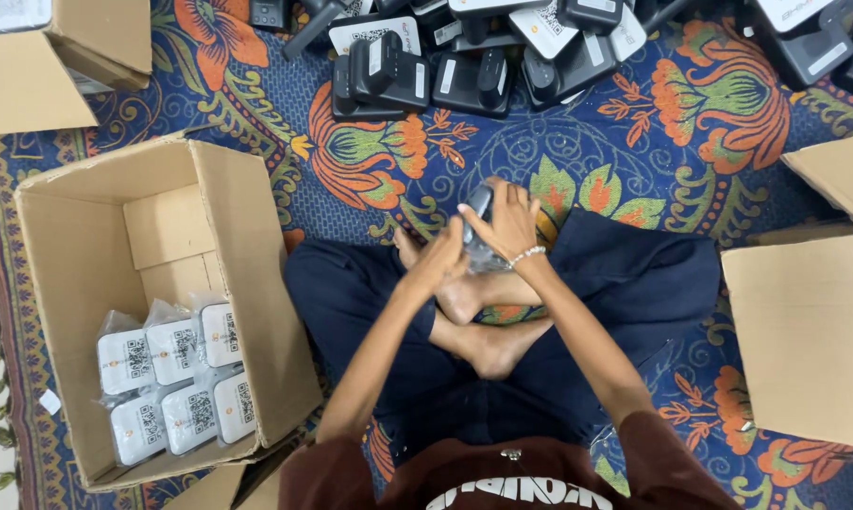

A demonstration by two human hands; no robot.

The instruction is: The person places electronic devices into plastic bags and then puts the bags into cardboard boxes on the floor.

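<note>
Both hands meet above the crossed bare feet, directly in front of the person's torso. Left hand (pixel 442 260) and right hand (pixel 506 222) together grasp one small dark device (pixel 480 202) with a clear plastic bag (pixel 483 253) gathered around its lower part. The right hand, with a bead bracelet (pixel 527 254) at the wrist, wraps the device from the far side with fingers spread; the left hand closes on the bag from the near side.

Step in hand, as judged: the device is being sleeved into the bag. How far the device sits inside the bag cannot be told; the hands cover most of it. The next move calls for the bag mouth to be held wide while the device slides down its long axis, without snagging the film.

Orientation: the long axis of the device runs roughly away from the person, tilted slightly left; its exposed end points away from the torso toward the heap beyond the hands.

Beyond the hands, well apart, lies a heap of unbagged dark devices (pixel 473 80) on the patterned rug (pixel 634 132). Left of the left hand stands an open cardboard box (pixel 247 283) holding bagged units (pixel 176 382) in rows. Right of the right hand sits a second cardboard box (pixel 809 331).
</note>
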